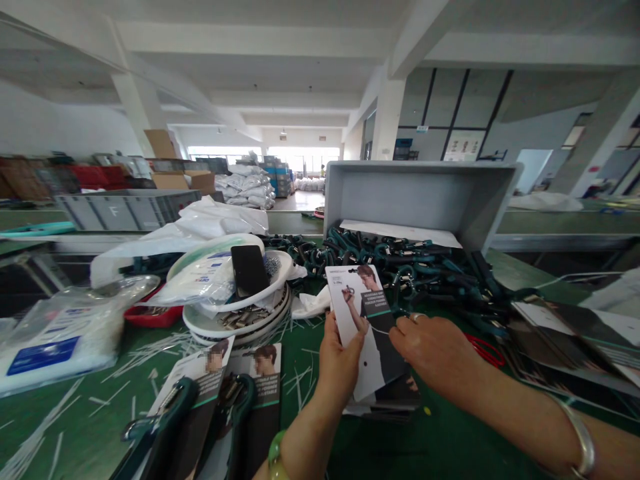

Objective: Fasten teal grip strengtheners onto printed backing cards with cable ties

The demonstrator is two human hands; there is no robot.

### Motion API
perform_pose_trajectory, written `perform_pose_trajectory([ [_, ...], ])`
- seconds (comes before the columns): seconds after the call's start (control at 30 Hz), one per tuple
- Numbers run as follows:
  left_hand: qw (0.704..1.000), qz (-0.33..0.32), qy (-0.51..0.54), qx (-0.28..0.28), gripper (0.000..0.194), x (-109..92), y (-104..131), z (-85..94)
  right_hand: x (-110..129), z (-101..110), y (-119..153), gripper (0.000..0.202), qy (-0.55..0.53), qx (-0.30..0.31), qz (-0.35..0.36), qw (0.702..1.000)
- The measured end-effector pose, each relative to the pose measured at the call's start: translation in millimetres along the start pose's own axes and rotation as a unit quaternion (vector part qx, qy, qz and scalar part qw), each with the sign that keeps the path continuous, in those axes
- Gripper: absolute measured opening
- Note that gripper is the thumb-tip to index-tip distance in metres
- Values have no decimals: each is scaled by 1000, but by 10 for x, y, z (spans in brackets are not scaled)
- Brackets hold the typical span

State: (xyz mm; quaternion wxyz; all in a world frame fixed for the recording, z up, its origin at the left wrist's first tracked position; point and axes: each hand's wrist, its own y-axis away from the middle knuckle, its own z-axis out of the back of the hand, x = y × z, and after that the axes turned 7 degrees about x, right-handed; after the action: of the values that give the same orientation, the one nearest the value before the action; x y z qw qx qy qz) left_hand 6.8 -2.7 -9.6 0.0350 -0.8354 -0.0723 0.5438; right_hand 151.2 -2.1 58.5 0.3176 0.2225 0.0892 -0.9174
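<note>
My left hand (340, 363) grips a printed backing card (370, 333) by its left edge, thumb on the front. My right hand (430, 343) is closed at the card's right side, pinching a thin white cable tie (381, 330) that runs across the card's face toward my left thumb. Under the card lies a stack of similar cards (395, 403). To the left, hand grip strengtheners (173, 417) rest on two more cards (267, 387). Beyond my hands spreads a heap of dark green and black hand grips (400, 267), partly inside a tipped grey bin (425, 193).
White bowls (240, 330) hold small metal parts and a black phone (250, 270). A red tray (153, 317) and a clear bag of white ties (65, 333) sit at left. Loose ties litter the green table. More cards (575, 340) and a red loop (485, 350) lie at right.
</note>
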Motion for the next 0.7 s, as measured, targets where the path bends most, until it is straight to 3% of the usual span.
perform_pose_trajectory([
  [0.13, 1000, -11, -1, 16, 59, 2, 23, -26, -1, -8, -41, 12, 5, -9, 1, 1000],
  [0.3, 995, 77, 36, 60, 61, 54, 75, -70, 156, -87, -107, 19, -19, -8, -21, 1000],
  [0.4, 992, 100, 62, 55, 63, 107, 85, -66, 257, -154, -108, 23, -53, -5, -32, 998],
  [0.5, 992, 105, 66, 36, 66, 113, 66, -26, 151, -176, -74, 19, -149, -1, -25, 989],
  [0.6, 986, 132, 88, 42, 70, 61, 36, 42, -168, -225, -60, 29, -358, -36, -63, 931],
  [0.7, 977, 151, 126, 83, 75, 4, 28, 98, -416, -379, -75, 32, -577, -61, -195, 791],
])
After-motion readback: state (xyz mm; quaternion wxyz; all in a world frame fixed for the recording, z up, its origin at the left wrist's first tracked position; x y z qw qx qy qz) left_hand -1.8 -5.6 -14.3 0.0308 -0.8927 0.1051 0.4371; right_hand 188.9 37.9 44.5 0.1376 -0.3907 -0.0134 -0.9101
